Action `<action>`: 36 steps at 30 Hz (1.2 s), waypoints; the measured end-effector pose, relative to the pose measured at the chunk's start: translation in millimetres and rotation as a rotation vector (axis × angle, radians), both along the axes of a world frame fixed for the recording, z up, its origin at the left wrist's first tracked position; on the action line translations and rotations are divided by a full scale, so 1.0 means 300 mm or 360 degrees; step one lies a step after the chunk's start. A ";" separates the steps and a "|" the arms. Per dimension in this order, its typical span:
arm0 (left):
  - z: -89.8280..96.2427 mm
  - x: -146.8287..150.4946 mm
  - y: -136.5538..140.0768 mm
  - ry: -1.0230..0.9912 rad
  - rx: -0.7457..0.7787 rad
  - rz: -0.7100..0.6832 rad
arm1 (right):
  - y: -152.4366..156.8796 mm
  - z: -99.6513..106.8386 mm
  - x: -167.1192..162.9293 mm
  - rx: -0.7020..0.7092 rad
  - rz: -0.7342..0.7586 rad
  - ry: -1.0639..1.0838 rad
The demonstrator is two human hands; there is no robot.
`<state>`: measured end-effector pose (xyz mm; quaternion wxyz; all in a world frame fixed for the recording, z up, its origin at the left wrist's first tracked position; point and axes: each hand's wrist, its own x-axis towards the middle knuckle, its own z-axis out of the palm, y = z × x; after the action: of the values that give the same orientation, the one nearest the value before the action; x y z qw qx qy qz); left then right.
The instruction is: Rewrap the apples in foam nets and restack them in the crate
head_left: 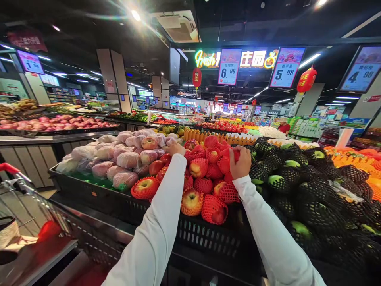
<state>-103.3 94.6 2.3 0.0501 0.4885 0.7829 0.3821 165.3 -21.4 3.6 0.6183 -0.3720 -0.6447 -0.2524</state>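
Red-and-yellow apples [199, 167] in red foam nets are heaped in a black crate before me. My right hand [241, 163] is at the right side of this heap, fingers curled against a red-netted apple [231, 159] that it partly covers. Farther left, my left hand [176, 148] reaches to the back of the heap, between the netted apples and the plastic-wrapped pinkish apples [128, 159]. Its fingertips are hidden, so what it touches cannot be made out. Bare red apples [156, 167] lie just left of my left forearm.
Green fruits in black foam nets [285, 180] fill the right side. The black crate's front wall [205, 237] stands between my forearms. A shopping cart [32, 194] is at the lower left, and a bin of reddish onions [56, 122] lies beyond. Price signs [229, 66] hang overhead.
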 end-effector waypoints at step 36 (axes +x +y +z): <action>0.041 0.407 -0.307 -0.2455 0.0594 -0.1759 | 0.037 -0.020 0.019 -0.0077 0.0250 0.0671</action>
<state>18.9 2.5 14.6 0.6447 0.4027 0.1210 0.6383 171.1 -10.2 -2.3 0.7482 -0.3798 -0.5339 -0.1046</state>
